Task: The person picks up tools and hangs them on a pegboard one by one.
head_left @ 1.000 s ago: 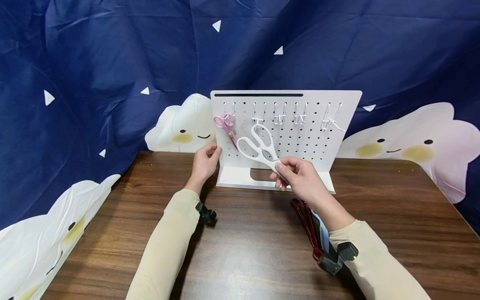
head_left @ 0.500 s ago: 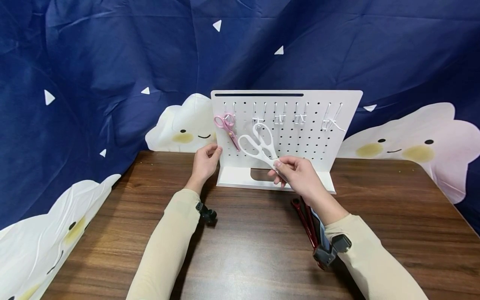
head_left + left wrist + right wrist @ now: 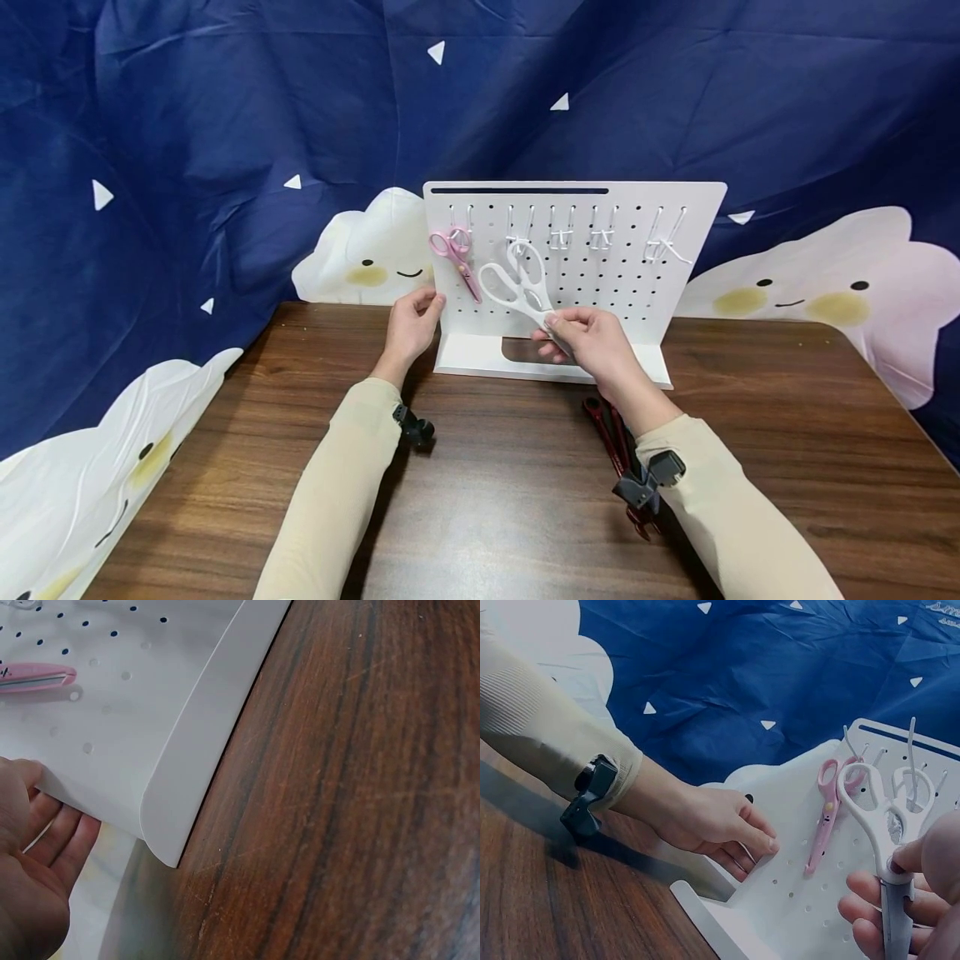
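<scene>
My right hand [image 3: 592,337] pinches a pair of white-handled scissors [image 3: 885,817] near the pivot, handle loops up and metal blades down through the fingers. In the head view the upper loop overlaps a white hook [image 3: 518,242] on the white pegboard [image 3: 585,292]. At the board's left edge my left hand [image 3: 411,325] grips it, with the thumb [image 3: 28,772] in front and the fingers behind. Pink scissors [image 3: 457,258] hang from the leftmost hook, blades slanting down to the right.
More white hooks [image 3: 601,237] stand along the board's upper row, one at the right [image 3: 663,248] with a bent-out wire. Dark red tools [image 3: 602,429] lie on the wooden table [image 3: 480,508] under my right forearm. Behind hangs a blue curtain [image 3: 300,100] with cloud prints.
My right hand has moved slightly left and up toward the board with the white scissors, the forearm swinging left over the red tools. My left hand has kept its place on the edge.
</scene>
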{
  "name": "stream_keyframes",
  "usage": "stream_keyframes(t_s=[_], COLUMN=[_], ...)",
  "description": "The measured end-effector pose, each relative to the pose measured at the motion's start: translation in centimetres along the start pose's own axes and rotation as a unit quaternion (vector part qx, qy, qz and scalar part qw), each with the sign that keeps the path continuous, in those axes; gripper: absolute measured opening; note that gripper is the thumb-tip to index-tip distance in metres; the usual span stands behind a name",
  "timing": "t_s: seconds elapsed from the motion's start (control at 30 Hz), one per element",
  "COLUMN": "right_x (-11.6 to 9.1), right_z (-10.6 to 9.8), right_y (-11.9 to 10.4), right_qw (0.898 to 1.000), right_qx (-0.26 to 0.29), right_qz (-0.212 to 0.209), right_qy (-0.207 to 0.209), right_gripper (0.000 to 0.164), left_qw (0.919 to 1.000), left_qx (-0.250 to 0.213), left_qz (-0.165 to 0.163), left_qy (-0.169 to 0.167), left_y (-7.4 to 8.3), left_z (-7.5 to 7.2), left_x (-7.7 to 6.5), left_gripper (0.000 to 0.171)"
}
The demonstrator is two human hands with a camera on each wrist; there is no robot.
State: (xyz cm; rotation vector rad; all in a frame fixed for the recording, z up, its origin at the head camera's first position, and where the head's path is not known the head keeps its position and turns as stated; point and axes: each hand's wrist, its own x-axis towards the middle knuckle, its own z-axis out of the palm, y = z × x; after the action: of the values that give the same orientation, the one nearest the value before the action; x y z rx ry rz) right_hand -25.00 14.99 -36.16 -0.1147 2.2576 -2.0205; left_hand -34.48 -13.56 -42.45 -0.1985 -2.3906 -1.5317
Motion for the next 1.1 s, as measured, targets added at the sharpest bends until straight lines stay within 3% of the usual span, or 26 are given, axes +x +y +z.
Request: stream_keyframes(t_s=[0.7, 1.1], right_x=[2.4, 3.9], right_z=[1.4, 2.2], right_y=[0.7, 1.4], right_qw=[0.999, 0.997], right_qx=[0.016, 0.008], right_qz=[0.022, 0.007], right_qy=[0.043, 0.075], right_gripper=[0.037, 0.033], left_qw=[1.0, 1.0], left_qx=[-0.006, -0.003], left_qz=[-0.004, 0.0], left_qy=[-0.001, 0.002], left_y=[0.0, 0.0], left_z=[0.0, 0.0], left_x=[0.0, -0.1], left_gripper=[0.03, 0.029])
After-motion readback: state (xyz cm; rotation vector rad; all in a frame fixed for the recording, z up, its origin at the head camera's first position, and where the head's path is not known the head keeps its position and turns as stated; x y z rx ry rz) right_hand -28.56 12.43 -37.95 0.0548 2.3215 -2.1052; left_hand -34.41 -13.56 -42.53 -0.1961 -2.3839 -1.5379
